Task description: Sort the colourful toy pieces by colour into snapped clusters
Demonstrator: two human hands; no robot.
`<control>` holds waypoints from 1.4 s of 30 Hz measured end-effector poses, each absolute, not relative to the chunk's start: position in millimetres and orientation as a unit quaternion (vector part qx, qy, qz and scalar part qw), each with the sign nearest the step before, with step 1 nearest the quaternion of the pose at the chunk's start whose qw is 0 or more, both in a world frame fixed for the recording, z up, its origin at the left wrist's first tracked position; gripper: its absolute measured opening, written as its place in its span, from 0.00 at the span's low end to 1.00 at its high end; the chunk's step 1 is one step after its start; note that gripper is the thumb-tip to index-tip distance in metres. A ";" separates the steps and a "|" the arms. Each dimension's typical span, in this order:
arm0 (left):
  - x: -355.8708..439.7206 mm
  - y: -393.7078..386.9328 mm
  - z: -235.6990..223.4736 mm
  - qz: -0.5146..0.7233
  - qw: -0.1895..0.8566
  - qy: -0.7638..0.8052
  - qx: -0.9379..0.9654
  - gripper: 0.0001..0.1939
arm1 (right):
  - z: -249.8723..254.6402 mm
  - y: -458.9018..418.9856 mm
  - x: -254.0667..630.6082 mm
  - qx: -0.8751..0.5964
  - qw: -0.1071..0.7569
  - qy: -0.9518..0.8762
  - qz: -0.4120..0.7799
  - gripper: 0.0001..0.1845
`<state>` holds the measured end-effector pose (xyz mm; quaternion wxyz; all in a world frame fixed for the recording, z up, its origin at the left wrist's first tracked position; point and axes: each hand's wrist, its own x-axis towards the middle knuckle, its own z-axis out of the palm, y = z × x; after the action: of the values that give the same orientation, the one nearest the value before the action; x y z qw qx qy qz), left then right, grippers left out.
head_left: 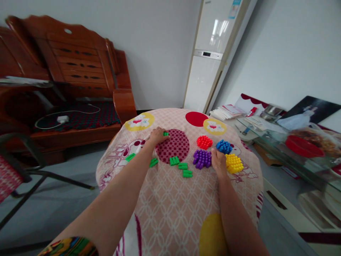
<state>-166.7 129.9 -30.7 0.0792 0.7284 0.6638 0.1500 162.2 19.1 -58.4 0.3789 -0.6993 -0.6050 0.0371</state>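
My left hand (157, 136) is over the left edge of the dark red checked circle, its fingers closed round a small green ribbed block (166, 134). Other green blocks (174, 161) lie loose on the patterned tablecloth (170, 202), some of them partly behind my left forearm. On the right, my right hand (218, 160) rests on the cloth between a purple cluster of blocks (201, 159) and a yellow cluster (234, 163). Its fingers look slightly apart and reach the lower edge of a blue cluster (224, 146). A red cluster (204, 142) sits behind the purple one.
Right of the table is a glass-topped cabinet (298, 142) with papers, a red bowl (305, 146) and a photo. A wooden bench (77, 67) with a white charger stands at the left. Behind is a tall white air conditioner (202, 78). A chair (16, 167) is at the near left.
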 end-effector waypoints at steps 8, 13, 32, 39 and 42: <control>-146.0 38.5 -31.6 0.113 0.072 0.634 0.762 0.22 | -26.5 -2.6 144.0 -0.664 0.440 -0.597 -0.093 0.23; -136.5 -3.4 -32.6 0.119 0.071 0.623 0.770 0.20 | -19.1 -43.4 121.0 -0.594 0.424 -0.683 -0.044 0.24; -127.2 -28.4 -68.3 0.372 0.100 0.472 0.793 0.15 | -49.3 -101.1 70.2 -0.669 0.190 -0.717 0.051 0.13; -124.4 -34.5 -67.0 0.395 0.116 0.484 0.772 0.12 | -65.2 -98.8 80.6 -0.633 0.276 -0.722 0.038 0.18; -125.3 -34.7 -68.0 0.404 0.134 0.491 0.760 0.16 | -68.1 -96.6 81.6 -0.643 0.289 -0.709 0.031 0.19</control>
<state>-125.3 -34.7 -68.0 0.1345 0.7600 0.4914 0.4035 81.6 -96.6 -68.1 0.2895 -0.6428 -0.7086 0.0309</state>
